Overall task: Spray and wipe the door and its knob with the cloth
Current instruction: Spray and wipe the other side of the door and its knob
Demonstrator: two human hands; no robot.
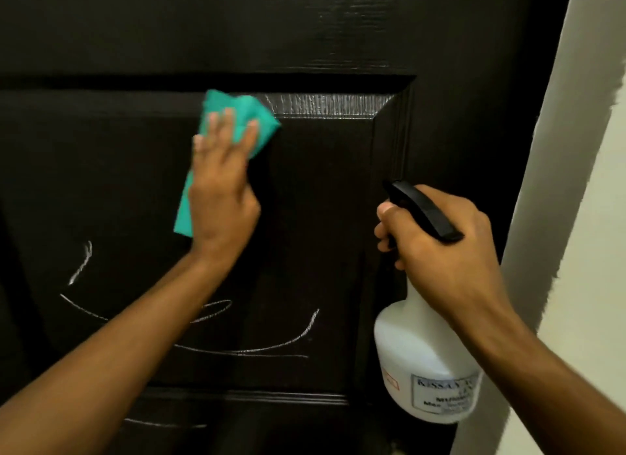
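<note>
left hand [222,187] flat on cloth [237,115] | right hand [440,237] grips spray bottle [420,359] | contents unclear

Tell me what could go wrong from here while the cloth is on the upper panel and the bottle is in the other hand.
The pale streaks lower on the door may be missed, since the left hand presses the teal cloth higher up. The right hand grips the spray bottle with its nozzle close to the door, so a stray squeeze could re-wet the wiped panel.
</note>
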